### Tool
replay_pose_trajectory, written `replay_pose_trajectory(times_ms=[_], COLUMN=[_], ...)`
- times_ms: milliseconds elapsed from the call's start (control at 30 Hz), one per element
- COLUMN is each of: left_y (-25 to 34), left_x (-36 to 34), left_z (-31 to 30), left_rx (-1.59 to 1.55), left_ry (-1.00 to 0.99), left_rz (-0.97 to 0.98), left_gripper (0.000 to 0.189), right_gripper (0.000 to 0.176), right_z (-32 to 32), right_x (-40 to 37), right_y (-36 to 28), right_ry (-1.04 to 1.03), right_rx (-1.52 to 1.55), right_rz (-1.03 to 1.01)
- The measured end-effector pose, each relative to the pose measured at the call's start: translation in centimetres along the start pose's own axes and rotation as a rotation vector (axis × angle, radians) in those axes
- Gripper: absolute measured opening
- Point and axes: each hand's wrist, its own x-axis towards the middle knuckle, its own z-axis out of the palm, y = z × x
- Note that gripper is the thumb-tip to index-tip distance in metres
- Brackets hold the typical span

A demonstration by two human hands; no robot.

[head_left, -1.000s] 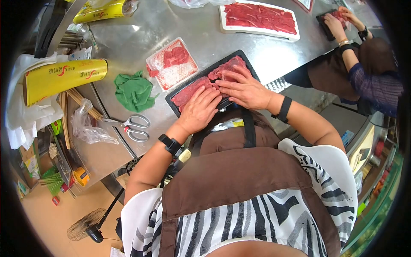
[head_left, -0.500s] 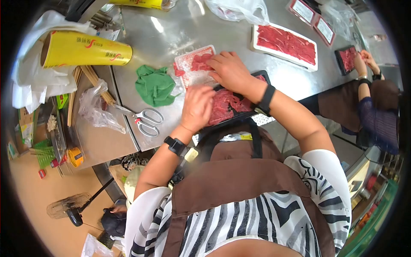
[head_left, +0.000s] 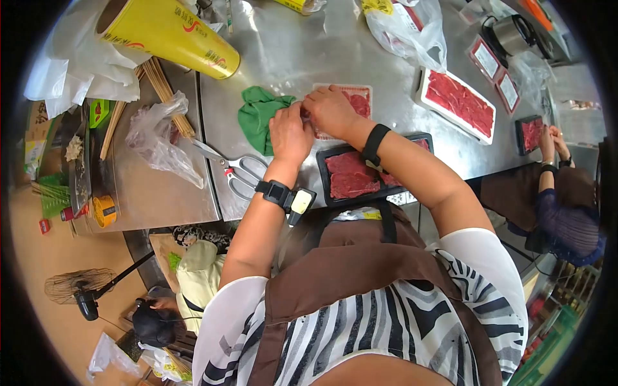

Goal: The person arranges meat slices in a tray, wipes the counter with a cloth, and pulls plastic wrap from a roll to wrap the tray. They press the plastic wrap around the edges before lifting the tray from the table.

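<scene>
My left hand [head_left: 291, 134] and my right hand [head_left: 331, 110] meet at the left edge of a white tray with a red pattern [head_left: 327, 86]. Their fingers are bent together; whatever is between them is mostly hidden. Red meat slices [head_left: 359, 103] lie in that tray, partly behind my right hand. Just left of my left fingers is a crumpled green cloth [head_left: 261, 119]. Below my right wrist, a black tray [head_left: 325, 181] holds flat slices of raw red meat [head_left: 353, 177]; my forearm covers part of it.
Scissors [head_left: 241, 177] lie left of the black tray, beside wooden skewers [head_left: 168, 96] and a plastic bag [head_left: 158, 138]. A yellow roll [head_left: 174, 35] is at upper left. A white tray of meat [head_left: 460, 106] and a co-worker's hands [head_left: 552, 141] are right.
Both hands have shifted to the left side of the patterned tray and come together there. The view has moved, and more of the black tray's meat shows.
</scene>
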Motion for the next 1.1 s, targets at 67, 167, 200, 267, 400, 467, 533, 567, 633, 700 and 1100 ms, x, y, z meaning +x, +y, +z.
replay_pose_trajectory(times_ms=[67, 167, 200, 267, 400, 467, 533, 567, 633, 700, 1100], left_y=[-0.4, -0.4, -0.3, -0.4, 0.8, 0.9, 1.3, 1.5, 1.9, 2.2, 4.7], left_x=[-0.1, 0.1, 0.2, 0.3, 0.7, 0.5, 0.1, -0.1, 0.1, 0.3, 3.3], left_z=[-0.3, -1.1, -1.3, -1.4, -0.9, 0.3, 0.9, 1.2, 1.3, 1.3, -0.2], left_rx=[-0.089, -0.241, -0.301, -0.277, -0.188, -0.152, -0.11, -0.094, -0.078, -0.225, -1.255], left_ry=[0.009, -0.014, -0.04, -0.007, -0.035, -0.112, -0.19, -0.163, -0.138, -0.196, -0.431], left_rz=[0.0, -0.018, -0.042, -0.014, 0.205, 0.247, 0.275, 0.254, 0.238, 0.085, -0.355], left_gripper=[0.039, 0.041, 0.042, 0.04, 0.036, 0.036, 0.036, 0.036, 0.036, 0.04, 0.032], right_gripper=[0.022, 0.024, 0.023, 0.024, 0.023, 0.021, 0.021, 0.017, 0.014, 0.016, 0.017], right_z=[-0.5, -1.8, -2.4, -4.9, -5.6, -4.4, -5.3, -6.2, -7.0, -6.9, -9.9], right_x=[0.4, -0.4, -0.8, -2.6, -4.9, -5.0, -4.0, -3.6, -3.4, -3.7, -3.6], right_y=[0.5, 1.4, 1.9, 3.7, 3.8, 3.8, 3.2, 3.5, 3.6, 3.4, 3.6], right_ry=[-0.067, -0.059, 0.018, 0.03, -0.107, -0.075, -0.05, -0.21, -0.365, -0.219, -0.091], right_rx=[0.129, 0.413, 0.567, 0.302, -0.104, -0.137, -0.162, 0.068, 0.302, 0.258, 1.438], right_rz=[0.094, 0.289, 0.38, 0.385, 0.411, 0.423, 0.426, 0.49, 0.551, 0.399, 0.779])
